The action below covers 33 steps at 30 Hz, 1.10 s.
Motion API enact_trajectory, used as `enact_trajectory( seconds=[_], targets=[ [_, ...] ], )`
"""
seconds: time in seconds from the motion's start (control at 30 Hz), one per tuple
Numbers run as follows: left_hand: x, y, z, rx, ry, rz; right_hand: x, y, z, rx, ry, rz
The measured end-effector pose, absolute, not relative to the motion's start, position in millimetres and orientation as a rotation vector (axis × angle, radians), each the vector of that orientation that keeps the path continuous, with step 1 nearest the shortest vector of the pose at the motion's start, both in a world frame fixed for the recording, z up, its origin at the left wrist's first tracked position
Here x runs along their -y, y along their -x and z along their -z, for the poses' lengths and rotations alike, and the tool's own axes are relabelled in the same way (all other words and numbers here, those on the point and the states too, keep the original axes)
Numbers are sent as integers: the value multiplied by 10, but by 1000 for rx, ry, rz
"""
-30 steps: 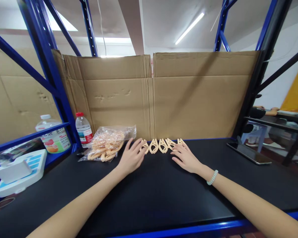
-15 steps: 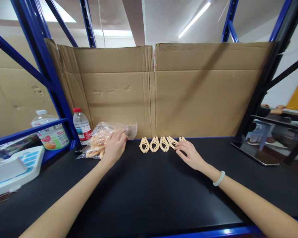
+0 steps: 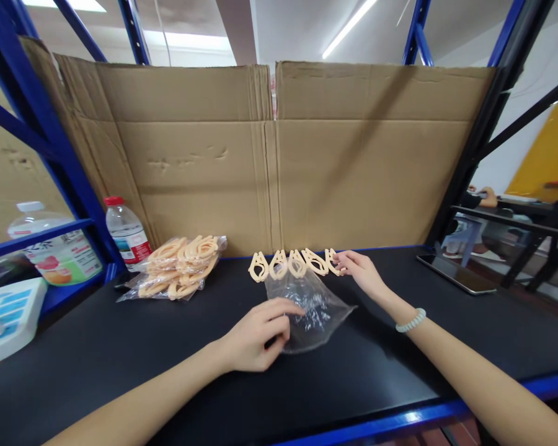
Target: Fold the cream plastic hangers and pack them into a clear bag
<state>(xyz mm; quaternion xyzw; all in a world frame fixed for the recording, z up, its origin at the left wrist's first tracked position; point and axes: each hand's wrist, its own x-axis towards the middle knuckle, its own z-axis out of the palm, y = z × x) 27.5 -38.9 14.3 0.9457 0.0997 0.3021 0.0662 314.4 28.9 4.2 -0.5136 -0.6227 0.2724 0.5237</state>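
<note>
Left hand pinches a clear plastic bag; right hand's open fingers touch beige plastic clips at twelve o'clock; the limp bag could slip.

Left hand pinches a clear bag; right hand touches the row of clips.

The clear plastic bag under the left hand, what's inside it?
The clear plastic bag looks empty; black tabletop shows through. The left hand covers its near edge.
</note>
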Motion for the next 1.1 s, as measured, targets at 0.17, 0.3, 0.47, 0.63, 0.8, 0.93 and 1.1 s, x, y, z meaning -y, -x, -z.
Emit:
enact_trajectory(
  seconds=[0.17,0.3,0.47,0.63,0.8,0.93,1.1],
  targets=[
    [446,-300,-170,-340,-2646,-907,-266,-3099,6,1496,1412,-787],
    [205,-258,-54,-1129,-2288,-1134,-232,-3012,-2,1467,1501,-930],
    [-77,-173,119,-1470,-2140,-936,-167,-2874,-63,1366,1469,-1213],
    [-71,-167,114,-1474,-2188,-866,-130,-2826,-77,1254,1385,-1447],
    [-47,-173,80,-1445,-2186,-821,-143,-2811,-55,1204,1311,-1584],
    [-58,-177,63,-1346,-2151,-845,-148,-2815,-42,1202,1235,-1643],
    [-43,-219,19,-1160,-1713,-1072,-132,-2808,-42,1210,1095,-1620]
  ],
)
